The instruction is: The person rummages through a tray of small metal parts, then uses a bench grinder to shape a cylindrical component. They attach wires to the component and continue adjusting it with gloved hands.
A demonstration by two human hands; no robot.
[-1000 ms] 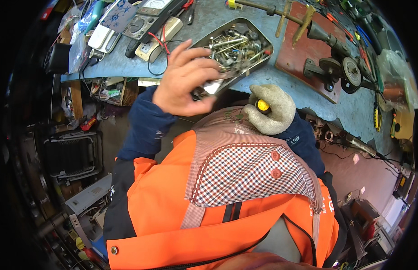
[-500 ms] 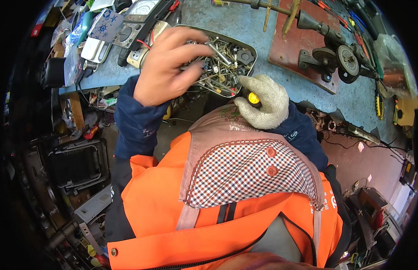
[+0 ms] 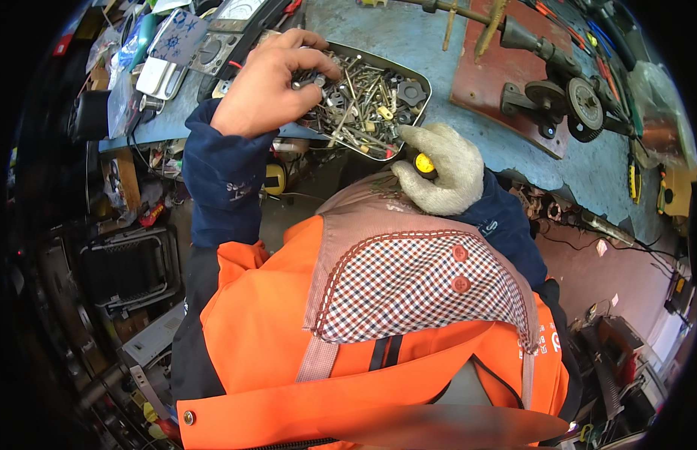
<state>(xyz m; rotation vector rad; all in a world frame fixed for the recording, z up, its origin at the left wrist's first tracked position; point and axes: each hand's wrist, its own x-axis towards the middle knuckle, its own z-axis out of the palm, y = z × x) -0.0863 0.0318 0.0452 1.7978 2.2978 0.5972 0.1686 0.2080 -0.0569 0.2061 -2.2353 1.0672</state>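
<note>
A metal tin point(image 3: 420, 117) full of bolts, screws, nuts and other small hardware point(image 3: 351, 97) lies at the near edge of the bench. My bare left hand point(image 3: 273, 84) is over its left part, fingers bent down among the pieces; whatever they pinch is too small to name. Just below the tin's right corner, my right hand point(image 3: 446, 172), in a pale knit glove, is curled round a dark tool with a yellow end point(image 3: 423, 163); the rest of the tool is hidden.
The blue bench point(image 3: 446, 90) holds a multimeter point(image 3: 213, 49) and clutter at left. At right stand a red-brown board point(image 3: 472, 90) with a shaft-and-gear mechanism point(image 3: 584, 109), hand tools and a plastic bag. Below the bench are cables, a folded black-and-metal frame point(image 3: 127, 270) and equipment.
My left hand has moved up and left from the tin's lower corner, uncovering more hardware, with fingers more bent. My right hand has shifted slightly up and left, still holding the yellow-ended tool.
</note>
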